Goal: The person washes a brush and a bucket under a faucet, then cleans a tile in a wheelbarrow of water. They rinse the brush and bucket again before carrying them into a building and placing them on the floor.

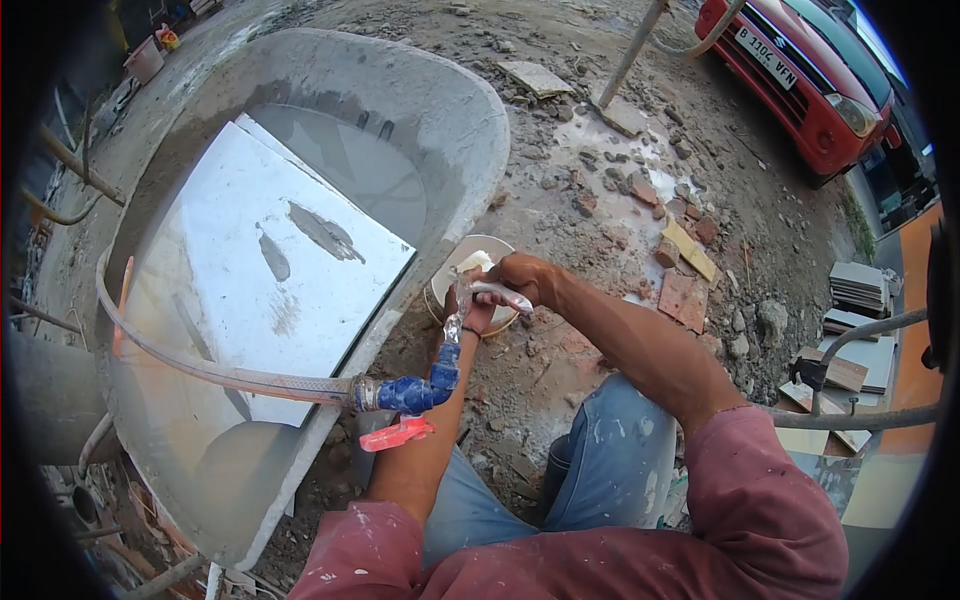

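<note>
Both hands are together over a round white bucket (440,285) beside the wheelbarrow. My left hand (478,312) has its fingers curled round a whitish, wet object (513,297) that I cannot make out. Bent at the wrist, my right hand (525,277) is closed against the same spot, and what it grips is hidden. Water runs from the blue tap (420,392) with a red handle (397,434) onto the left wrist and hand. Something pale (474,262) shows in the bucket just beyond the fingers.
A wheelbarrow (470,110) of cloudy water holds large white tiles (290,250); a clear hose (220,375) crosses it to the tap. Rubble and broken bricks (684,299) lie at the right. Stacked tiles (858,288), metal poles (632,55) and a red car (800,85) stand farther right.
</note>
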A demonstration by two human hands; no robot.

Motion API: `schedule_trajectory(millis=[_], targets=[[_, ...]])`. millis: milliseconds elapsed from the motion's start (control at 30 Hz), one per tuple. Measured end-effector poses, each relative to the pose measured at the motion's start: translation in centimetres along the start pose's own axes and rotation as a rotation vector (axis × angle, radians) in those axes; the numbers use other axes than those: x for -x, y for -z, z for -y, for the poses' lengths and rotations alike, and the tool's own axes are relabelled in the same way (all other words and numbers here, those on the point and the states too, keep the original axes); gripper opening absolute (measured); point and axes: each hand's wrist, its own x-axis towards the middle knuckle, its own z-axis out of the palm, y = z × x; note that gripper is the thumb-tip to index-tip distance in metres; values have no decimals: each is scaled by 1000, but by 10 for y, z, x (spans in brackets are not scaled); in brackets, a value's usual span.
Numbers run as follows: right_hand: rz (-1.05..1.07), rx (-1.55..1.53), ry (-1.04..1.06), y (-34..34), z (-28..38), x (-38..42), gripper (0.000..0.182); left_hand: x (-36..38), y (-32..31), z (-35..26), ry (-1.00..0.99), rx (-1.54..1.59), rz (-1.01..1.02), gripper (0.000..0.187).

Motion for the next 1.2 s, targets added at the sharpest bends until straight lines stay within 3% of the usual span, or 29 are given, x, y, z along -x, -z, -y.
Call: schedule_trajectory(millis=[33, 67, 133, 200, 267, 400, 467, 500, 600, 633, 667, 733, 833, 900, 933, 1000, 1067, 1100, 1133, 1200], targets=[[-140, 95, 34, -3, -5, 1, 17, -2, 3, 1, 41, 11, 11, 12], [-144, 93, 32, 0, -7, -4, 17, -1, 1, 7, 44, 14, 10, 12], [-140, 197, 19, 4, -9, -14, 16, 1, -3, 17, -145, 9, -323, 15], [-138, 264, 6, 4, -6, -10, 16, -8, 3, 6, -114, -104, -219, 16], [-133, 268, -38, 19, -10, -27, 16, -10, 1, 9, -185, -272, -393, 16], [-159, 279, -53, 19, -9, -25, 17, -7, -9, 17, -434, -465, -515, 26], [-204, 292, -79, 6, -3, -8, 16, -13, -3, 18, -429, -502, -467, 30], [-207, 290, -76, 2, -3, -6, 16, -5, -17, 17, -378, -556, -521, 33], [-316, 395, 44, 3, -8, -8, 16, -17, -10, 17, -486, -675, -675, 43], [-168, 892, 208, 12, -7, -14, 16, -18, -9, 16, -475, -673, -692, 43], [2, 1381, 371, 25, -9, -26, 16, -19, -5, 15, -418, -598, -656, 43], [-17, 1225, 365, 30, -10, -39, 18, -18, 0, 8, -260, -404, -532, 43], [-90, 1495, 257, -1, 2, -4, 18, -30, 17, 4, -102, -166, -166, 46], [-237, 951, 195, 1, 9, 0, 21, -36, 34, 2, -50, -27, 324, 49], [-237, 950, 195, -1, 9, 1, 21, -37, 44, 1, -13, 31, 624, 50], [-178, 534, 73, -5, 11, 4, 19, -40, 46, -8, 59, 41, 721, 54], [-179, 506, 44, -6, 11, 6, 18, -46, 40, -13, 175, 24, 430, 56], [-180, 481, 18, -3, 12, 5, 18, -36, 16, -4, -39, -308, 16, 65], [-184, 481, 18, 0, 11, 3, 18, -32, 8, -5, -36, -306, 19, 65], [-157, 409, 24, 0, 4, 0, 17, -29, 0, -9, 61, -334, -213, 79]])
